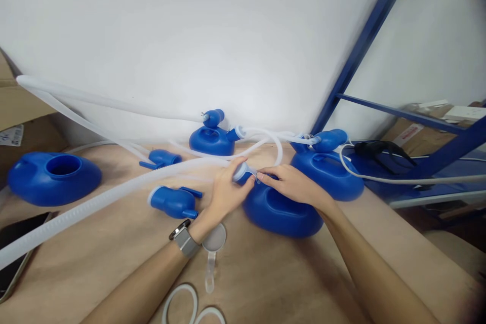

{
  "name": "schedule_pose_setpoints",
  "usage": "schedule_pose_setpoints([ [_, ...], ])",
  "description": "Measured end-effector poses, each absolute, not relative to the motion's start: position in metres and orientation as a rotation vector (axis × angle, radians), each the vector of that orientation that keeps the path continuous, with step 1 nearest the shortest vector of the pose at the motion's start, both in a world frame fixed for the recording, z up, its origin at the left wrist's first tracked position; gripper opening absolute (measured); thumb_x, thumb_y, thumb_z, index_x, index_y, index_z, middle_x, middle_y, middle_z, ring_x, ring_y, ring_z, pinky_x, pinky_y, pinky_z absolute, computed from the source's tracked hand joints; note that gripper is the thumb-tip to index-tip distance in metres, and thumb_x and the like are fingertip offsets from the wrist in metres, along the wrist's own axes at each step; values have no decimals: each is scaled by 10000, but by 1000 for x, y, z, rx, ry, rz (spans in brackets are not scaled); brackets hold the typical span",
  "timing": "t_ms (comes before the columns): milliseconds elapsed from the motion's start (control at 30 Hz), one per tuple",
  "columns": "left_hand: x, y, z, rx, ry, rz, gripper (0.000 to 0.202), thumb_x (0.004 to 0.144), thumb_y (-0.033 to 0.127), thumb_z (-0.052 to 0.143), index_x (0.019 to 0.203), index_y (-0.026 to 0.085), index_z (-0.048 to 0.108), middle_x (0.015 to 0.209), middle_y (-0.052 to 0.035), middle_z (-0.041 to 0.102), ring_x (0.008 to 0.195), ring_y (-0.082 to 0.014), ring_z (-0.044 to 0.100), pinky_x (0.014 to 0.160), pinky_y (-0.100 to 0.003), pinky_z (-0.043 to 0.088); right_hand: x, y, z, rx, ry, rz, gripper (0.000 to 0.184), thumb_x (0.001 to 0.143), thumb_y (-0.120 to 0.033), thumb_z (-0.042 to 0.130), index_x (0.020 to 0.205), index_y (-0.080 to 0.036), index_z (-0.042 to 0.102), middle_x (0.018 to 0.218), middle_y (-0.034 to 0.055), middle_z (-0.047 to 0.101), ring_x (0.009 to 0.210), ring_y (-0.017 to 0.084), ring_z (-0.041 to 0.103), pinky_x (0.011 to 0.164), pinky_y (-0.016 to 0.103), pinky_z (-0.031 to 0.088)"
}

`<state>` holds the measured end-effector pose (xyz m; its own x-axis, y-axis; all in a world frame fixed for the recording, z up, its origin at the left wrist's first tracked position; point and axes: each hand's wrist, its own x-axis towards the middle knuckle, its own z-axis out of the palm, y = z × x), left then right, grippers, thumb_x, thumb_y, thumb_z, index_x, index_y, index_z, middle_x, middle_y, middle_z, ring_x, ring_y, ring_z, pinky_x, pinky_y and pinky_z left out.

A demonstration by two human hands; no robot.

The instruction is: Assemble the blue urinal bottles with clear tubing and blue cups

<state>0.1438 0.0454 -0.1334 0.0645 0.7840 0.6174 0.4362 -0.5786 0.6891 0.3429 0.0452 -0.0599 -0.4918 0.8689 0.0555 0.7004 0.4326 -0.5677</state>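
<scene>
A large blue plastic bottle [283, 220] with a moulded handle stands on the table in front of me, its neck tilted up to the left. My left hand [228, 187], with a watch on its wrist, is closed around that neck near a translucent cap [248, 168]. My right hand [294, 182] reaches over the handle and pinches the cap's strap beside the neck. Both hands nearly meet there, and the fingers hide part of the neck. Just below my left wrist lies a loose translucent cap with a strap [214, 238].
Blue spouted pieces [172, 202] lie left of my hands. An open blue bottle [53, 174] stands far left, near a phone [23, 248]. Capped blue bottles [212, 140] stand behind. White hoses [114, 187] cross the table. White rings [180, 298] lie in front; a blue frame [364, 45] rises right.
</scene>
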Motion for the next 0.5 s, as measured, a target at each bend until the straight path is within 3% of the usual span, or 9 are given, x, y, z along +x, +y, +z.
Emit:
schedule_pose_setpoints([
  [133, 138, 38, -122, 2103, 1194, 1374, 473, 882, 303, 600, 1335, 176, 555, 1253, -109, 711, 1097, -264, 677, 1008, -417, 512, 344, 46, -61, -1378, -2358, 677, 502, 1019, -577, 434, 1177, -243, 774, 1241, 54, 767, 1153, 320, 679, 1027, 430, 476],
  [300, 141, 35, -110, 2037, 1391, 1225, 488, 877, 494, 682, 1269, 220, 587, 1040, -70, 733, 959, -270, 682, 878, -388, 524, 346, 48, -64, -1369, -2385, 629, 474, 1026, -519, 440, 1229, -226, 752, 1294, 72, 745, 1208, 327, 662, 1047, 440, 465],
  [500, 144, 39, -109, 2115, 1537, 1170, 390, 926, 440, 651, 1249, 228, 601, 952, -45, 753, 842, -257, 708, 761, -336, 485, 347, 47, -63, -1311, -2404, 675, 472, 1033, -526, 437, 1221, -230, 753, 1243, 59, 767, 1139, 302, 691, 1011, 416, 486],
])
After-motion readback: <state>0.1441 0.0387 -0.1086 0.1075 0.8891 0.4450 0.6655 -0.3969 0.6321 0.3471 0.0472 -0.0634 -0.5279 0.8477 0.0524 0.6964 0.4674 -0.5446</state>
